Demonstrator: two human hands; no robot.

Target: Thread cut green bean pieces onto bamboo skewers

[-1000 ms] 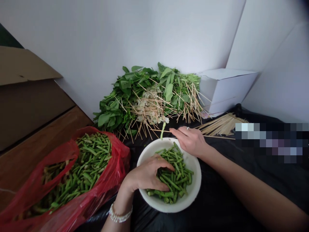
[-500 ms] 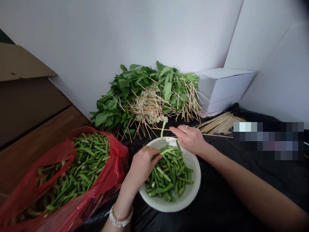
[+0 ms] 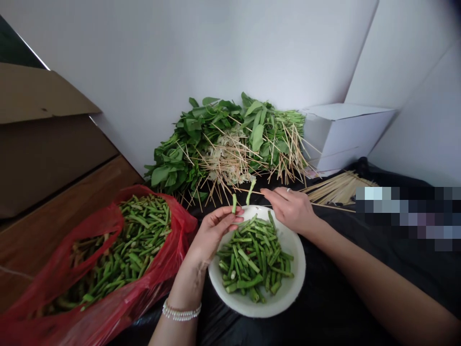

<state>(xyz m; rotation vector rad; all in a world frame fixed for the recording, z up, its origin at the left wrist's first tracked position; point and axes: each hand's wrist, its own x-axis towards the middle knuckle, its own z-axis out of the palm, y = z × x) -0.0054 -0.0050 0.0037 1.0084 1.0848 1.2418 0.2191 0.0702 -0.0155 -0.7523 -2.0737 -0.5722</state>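
Between the thumb and fingers of my left hand (image 3: 221,221) a short piece of green bean (image 3: 234,203) stands upright, above the bowl's left rim. My right hand (image 3: 292,207) is closed around a thin wooden skewer (image 3: 334,208), whose front end points left. One pale green bean piece (image 3: 251,192) sits across the skewer, just ahead of my right fingertips. Below both hands is a white bowl (image 3: 293,300) with many cut green beans (image 3: 252,259) in it.
A red plastic bag (image 3: 183,223) full of cut beans lies at the left. Behind the bowl are skewered leafy greens (image 3: 190,125). Loose skewers (image 3: 334,187) and a white box (image 3: 353,134) are at the right. Cardboard (image 3: 46,154) stands far left.
My left hand has risen out of the beans in the bowl and now holds up one piece near the skewer. My right hand keeps its grip. The view has shifted slightly.
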